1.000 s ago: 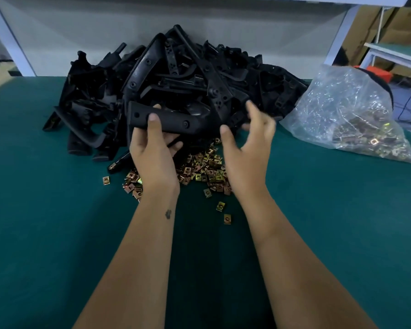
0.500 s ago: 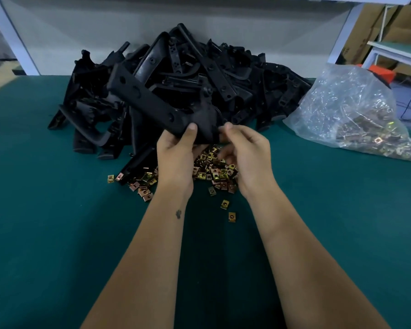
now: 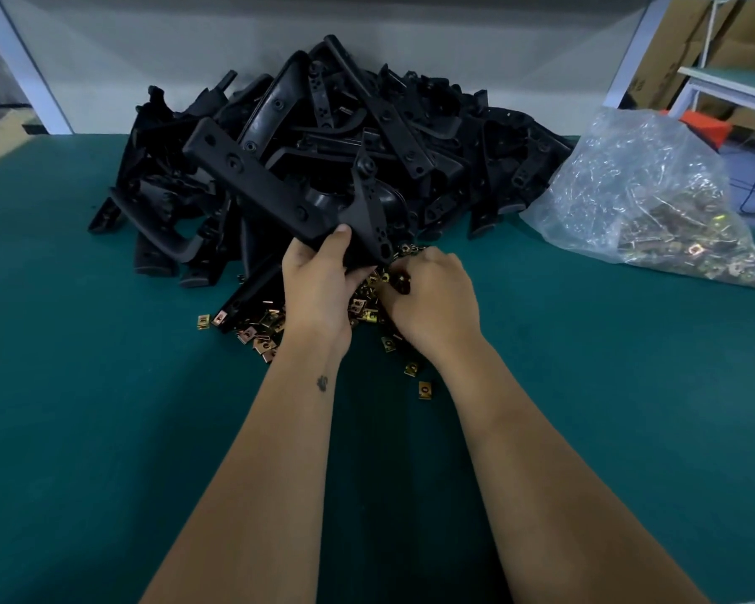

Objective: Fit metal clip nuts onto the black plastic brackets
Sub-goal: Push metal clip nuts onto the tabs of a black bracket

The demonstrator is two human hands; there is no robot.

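My left hand (image 3: 319, 285) grips the near end of a long black plastic bracket (image 3: 253, 180), which slants up and to the left over the pile. A big heap of black brackets (image 3: 410, 137) lies behind it on the green table (image 3: 105, 429). Gold metal clip nuts (image 3: 367, 307) are scattered under and between my hands. My right hand (image 3: 432, 298) is curled down into the clip nuts, fingers bent; what the fingertips hold is hidden.
A clear plastic bag (image 3: 654, 198) with more clip nuts lies at the right. Loose nuts (image 3: 425, 389) lie nearer me. A white frame post (image 3: 22, 67) stands at the back left, another table (image 3: 733, 87) and cardboard boxes at the back right.
My left hand pulled the bracket out of the heap and tilted it up to the left. My right hand left the bracket and dropped onto the clip nuts.
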